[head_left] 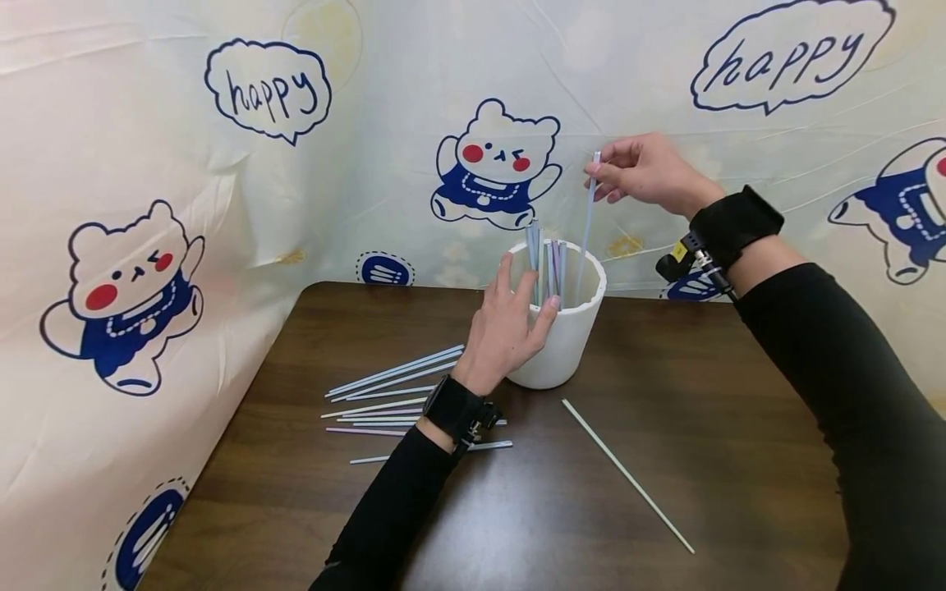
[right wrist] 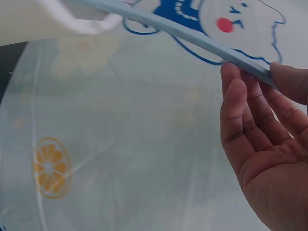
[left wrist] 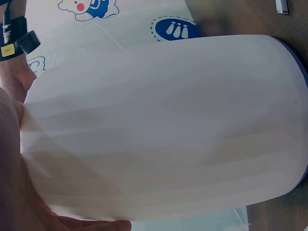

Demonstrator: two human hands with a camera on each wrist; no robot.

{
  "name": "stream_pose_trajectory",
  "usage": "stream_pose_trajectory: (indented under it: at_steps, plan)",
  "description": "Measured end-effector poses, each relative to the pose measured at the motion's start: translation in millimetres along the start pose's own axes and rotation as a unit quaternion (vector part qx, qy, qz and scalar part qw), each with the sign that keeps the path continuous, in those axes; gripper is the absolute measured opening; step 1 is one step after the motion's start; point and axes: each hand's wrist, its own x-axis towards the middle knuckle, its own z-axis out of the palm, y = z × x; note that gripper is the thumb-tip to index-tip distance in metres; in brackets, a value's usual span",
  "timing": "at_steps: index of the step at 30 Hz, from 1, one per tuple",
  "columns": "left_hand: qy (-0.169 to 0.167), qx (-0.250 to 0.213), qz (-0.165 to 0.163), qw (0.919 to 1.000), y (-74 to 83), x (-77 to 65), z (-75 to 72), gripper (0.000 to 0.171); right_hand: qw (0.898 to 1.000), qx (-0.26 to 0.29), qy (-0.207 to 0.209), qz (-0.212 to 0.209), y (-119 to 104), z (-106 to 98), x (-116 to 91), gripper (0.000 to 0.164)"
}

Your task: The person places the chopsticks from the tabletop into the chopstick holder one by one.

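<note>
My right hand (head_left: 641, 171) pinches the upper end of a thin light-blue stick (head_left: 589, 205) between thumb and fingers. The stick stands nearly upright, its lower part inside the white bucket (head_left: 554, 349). In the right wrist view, the same stick (right wrist: 192, 36) slants from the fingertips toward the bucket's rim. My left hand (head_left: 506, 328) grips the near left side of the bucket at its rim, thumb and fingers spread around the wall. The left wrist view is mostly filled by the bucket's side (left wrist: 163, 130). Several pastel sticks (head_left: 554, 267) stand inside, their lower ends hidden.
Several blue, purple and pale sticks (head_left: 392, 377) lie on the brown table (head_left: 591, 525) left of the bucket, partly behind the left forearm. One pale green stick (head_left: 628, 476) lies alone at the front right. A printed cloth (head_left: 384, 164) hangs close behind the table.
</note>
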Motion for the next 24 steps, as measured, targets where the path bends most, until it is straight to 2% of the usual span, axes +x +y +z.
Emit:
stream_pose_trajectory:
  at_steps: [8, 12, 24]
  plan:
    - [-0.006, 0.004, -0.003, 1.0000, -0.3, 1.5, 0.4, 0.058, 0.998, -0.044, -0.044, 0.011, 21, 25, 0, 0.038]
    - [-0.012, 0.006, -0.005, 0.9999, -0.4, 1.5, 1.2, 0.059, 0.996, -0.062, -0.052, 0.027, 29, 34, -2, 0.037]
    - [-0.009, 0.012, -0.005, 0.9999, 0.5, 1.8, 1.2, 0.059, 0.995, -0.063, -0.072, 0.041, 43, 45, -9, 0.032]
